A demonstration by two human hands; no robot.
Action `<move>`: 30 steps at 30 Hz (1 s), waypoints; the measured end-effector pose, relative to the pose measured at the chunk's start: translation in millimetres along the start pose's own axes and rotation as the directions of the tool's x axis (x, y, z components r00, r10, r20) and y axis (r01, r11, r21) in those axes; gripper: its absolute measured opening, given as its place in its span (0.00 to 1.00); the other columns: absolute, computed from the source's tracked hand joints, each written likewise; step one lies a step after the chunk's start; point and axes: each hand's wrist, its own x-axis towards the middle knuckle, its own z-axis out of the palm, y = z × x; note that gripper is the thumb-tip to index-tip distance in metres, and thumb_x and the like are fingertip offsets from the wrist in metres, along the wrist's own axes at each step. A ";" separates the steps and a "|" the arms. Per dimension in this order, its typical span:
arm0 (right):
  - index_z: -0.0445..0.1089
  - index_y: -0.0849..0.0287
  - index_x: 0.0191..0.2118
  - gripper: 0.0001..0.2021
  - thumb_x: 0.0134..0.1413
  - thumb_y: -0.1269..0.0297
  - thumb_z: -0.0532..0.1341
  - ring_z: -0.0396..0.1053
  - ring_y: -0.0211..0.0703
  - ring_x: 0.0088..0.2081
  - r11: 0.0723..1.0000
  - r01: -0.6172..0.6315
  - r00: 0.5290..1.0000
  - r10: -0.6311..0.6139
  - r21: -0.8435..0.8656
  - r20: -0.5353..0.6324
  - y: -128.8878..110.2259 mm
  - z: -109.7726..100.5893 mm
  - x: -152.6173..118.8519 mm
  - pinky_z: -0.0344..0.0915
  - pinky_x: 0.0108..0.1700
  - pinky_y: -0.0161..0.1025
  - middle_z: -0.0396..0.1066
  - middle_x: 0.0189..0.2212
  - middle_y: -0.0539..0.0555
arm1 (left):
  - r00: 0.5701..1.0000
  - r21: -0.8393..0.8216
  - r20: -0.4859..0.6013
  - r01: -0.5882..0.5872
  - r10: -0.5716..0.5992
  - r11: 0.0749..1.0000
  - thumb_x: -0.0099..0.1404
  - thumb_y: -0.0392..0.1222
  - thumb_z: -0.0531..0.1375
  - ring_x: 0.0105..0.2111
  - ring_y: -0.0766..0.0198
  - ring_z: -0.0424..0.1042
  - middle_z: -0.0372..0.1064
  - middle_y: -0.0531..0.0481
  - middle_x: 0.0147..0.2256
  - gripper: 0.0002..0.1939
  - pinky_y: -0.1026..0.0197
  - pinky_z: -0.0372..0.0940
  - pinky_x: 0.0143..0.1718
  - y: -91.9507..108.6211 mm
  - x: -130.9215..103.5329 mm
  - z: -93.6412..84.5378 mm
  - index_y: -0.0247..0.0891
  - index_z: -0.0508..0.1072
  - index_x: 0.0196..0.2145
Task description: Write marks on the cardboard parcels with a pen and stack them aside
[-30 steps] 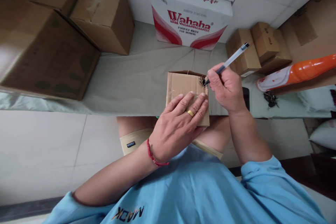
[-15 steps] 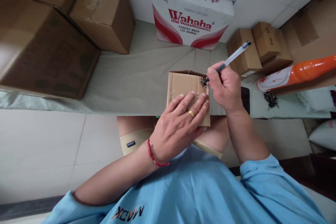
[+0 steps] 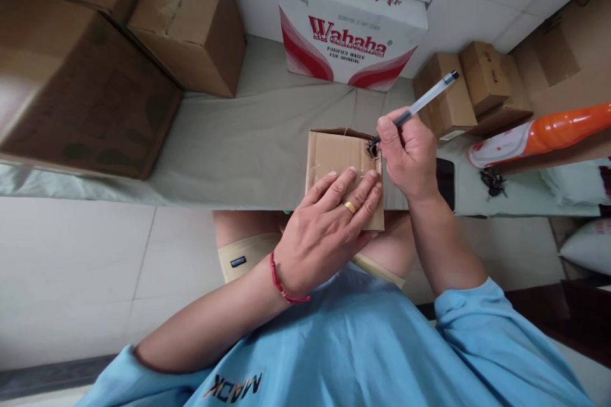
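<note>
A small cardboard box point(image 3: 334, 151) stands at the edge of the green-covered table, with a ragged dark hole point(image 3: 372, 149) near its upper right corner. My left hand point(image 3: 329, 222) lies flat across the box, fingers stretched out, a gold ring on one finger. In my right hand point(image 3: 408, 151) a pen point(image 3: 424, 100) with a clear barrel is gripped, its dark tip pointing down at the hole. Whether the tip is inside the hole is hard to tell.
Large cardboard boxes point(image 3: 86, 82) stand at the left. A white and red Wahaba-style carton point(image 3: 353, 32) is behind. At the right are smaller boxes point(image 3: 446, 95), a black flat object point(image 3: 445, 183), an orange bottle-like object point(image 3: 548, 133) and dark scraps point(image 3: 493, 182).
The pen tip has shifted slightly up at the hole, and more of the dark opening shows. My left hand still lies on the box.
</note>
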 end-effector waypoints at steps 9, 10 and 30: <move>0.67 0.53 0.39 0.23 0.74 0.37 0.58 0.63 0.37 0.29 1.000 0.009 0.996 -0.011 -0.020 -0.086 4.8 1.6 0.6 0.62 0.35 0.37 0.62 0.26 0.47 | 1.000 0.011 -0.008 -0.005 0.005 1.000 0.77 0.51 0.64 0.72 0.46 0.67 0.66 0.44 0.73 0.32 0.46 0.63 0.73 -0.3 -0.3 -0.6 0.35 0.69 0.72; 0.67 0.53 0.39 0.22 0.74 0.38 0.58 0.64 0.37 0.29 1.000 0.005 0.996 -0.006 -0.006 -0.086 5.0 1.6 0.1 0.62 0.35 0.37 0.62 0.26 0.46 | 1.000 0.011 -0.010 -0.005 0.005 1.000 0.77 0.51 0.64 0.71 0.46 0.67 0.66 0.44 0.73 0.32 0.46 0.63 0.73 -0.4 -0.4 -0.5 0.35 0.69 0.72; 0.76 0.60 0.55 0.16 0.72 0.66 0.54 0.74 0.50 0.47 0.781 -0.170 0.981 0.192 -0.601 -0.027 105.7 -33.3 -41.1 0.67 0.50 0.44 0.77 0.48 0.63 | 1.000 0.007 -0.008 -0.005 0.005 1.000 0.76 0.50 0.65 0.69 0.45 0.70 0.71 0.42 0.69 0.26 0.45 0.65 0.71 0.3 4.9 -4.9 0.39 0.74 0.67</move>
